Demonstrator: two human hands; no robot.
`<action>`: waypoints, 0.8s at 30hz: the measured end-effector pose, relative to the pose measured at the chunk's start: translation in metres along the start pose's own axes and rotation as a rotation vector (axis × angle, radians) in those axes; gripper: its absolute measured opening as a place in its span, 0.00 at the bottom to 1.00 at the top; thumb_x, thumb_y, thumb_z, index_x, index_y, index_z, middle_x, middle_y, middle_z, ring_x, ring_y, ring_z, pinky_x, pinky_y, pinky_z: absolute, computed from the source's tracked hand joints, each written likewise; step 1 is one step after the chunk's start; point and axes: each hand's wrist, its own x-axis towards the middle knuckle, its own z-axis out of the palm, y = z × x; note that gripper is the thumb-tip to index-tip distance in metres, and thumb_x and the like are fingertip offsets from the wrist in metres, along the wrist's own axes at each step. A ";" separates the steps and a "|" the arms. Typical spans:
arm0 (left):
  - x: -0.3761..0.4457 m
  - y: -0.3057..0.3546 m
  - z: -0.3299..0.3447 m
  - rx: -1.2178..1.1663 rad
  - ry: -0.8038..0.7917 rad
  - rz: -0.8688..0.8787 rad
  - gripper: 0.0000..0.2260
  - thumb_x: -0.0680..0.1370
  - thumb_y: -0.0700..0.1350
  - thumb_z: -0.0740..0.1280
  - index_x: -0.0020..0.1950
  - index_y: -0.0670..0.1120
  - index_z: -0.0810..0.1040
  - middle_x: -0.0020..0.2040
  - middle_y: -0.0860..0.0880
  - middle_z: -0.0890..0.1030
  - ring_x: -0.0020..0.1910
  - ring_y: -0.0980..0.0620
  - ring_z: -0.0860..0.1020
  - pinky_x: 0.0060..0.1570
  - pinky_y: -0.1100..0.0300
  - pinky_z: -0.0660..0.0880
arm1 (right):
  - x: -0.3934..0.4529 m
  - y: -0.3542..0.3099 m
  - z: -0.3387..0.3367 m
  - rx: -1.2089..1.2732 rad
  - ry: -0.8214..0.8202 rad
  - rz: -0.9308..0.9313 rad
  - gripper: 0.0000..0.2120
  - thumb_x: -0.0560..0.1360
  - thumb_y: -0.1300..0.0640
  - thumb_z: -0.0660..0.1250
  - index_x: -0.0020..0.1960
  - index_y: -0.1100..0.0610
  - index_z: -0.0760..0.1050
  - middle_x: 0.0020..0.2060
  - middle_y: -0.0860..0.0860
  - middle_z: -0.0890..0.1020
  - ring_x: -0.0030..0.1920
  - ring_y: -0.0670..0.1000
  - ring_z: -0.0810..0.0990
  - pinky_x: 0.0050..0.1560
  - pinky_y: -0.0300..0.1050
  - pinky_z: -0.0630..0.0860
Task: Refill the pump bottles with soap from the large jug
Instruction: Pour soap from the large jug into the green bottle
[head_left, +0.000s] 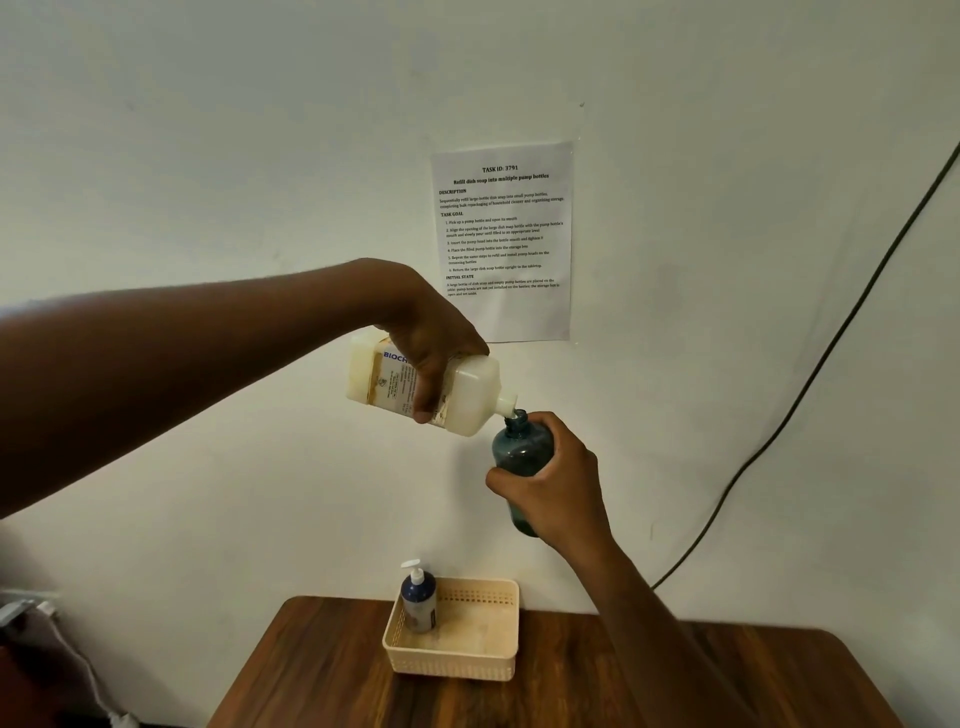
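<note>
My left hand (431, 343) grips a large white soap jug (467, 389), tipped on its side well above the table. Its spout rests at the open mouth of a dark teal bottle (519, 447). My right hand (556, 493) holds that bottle upright around its lower body, with no pump on it. A second dark blue bottle (420, 603) with a white pump head stands in the back left corner of a beige plastic basket (498, 662).
The basket sits on a dark wooden table (311, 675) against a white wall. A printed task sheet (504, 239) hangs on the wall behind my hands. A dark cable (810, 384) runs down the wall at the right.
</note>
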 end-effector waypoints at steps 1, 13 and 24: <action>-0.001 -0.001 0.001 -0.009 0.006 0.005 0.29 0.68 0.47 0.83 0.64 0.51 0.73 0.56 0.46 0.84 0.54 0.46 0.83 0.38 0.63 0.76 | 0.000 0.000 0.000 0.001 0.001 -0.001 0.28 0.62 0.48 0.79 0.58 0.41 0.71 0.48 0.34 0.77 0.47 0.42 0.78 0.35 0.23 0.71; -0.007 -0.034 0.052 -0.342 0.086 0.084 0.26 0.68 0.45 0.83 0.60 0.51 0.74 0.53 0.50 0.84 0.53 0.49 0.85 0.45 0.59 0.82 | 0.003 0.008 0.018 0.055 -0.020 0.043 0.27 0.63 0.47 0.80 0.56 0.37 0.70 0.47 0.31 0.75 0.49 0.37 0.77 0.34 0.23 0.71; 0.011 -0.069 0.183 -0.954 0.211 0.202 0.26 0.74 0.40 0.78 0.65 0.58 0.71 0.58 0.53 0.80 0.57 0.51 0.82 0.49 0.61 0.83 | -0.009 0.028 0.055 0.077 -0.052 0.098 0.31 0.62 0.49 0.82 0.61 0.43 0.72 0.53 0.39 0.78 0.51 0.44 0.78 0.44 0.32 0.75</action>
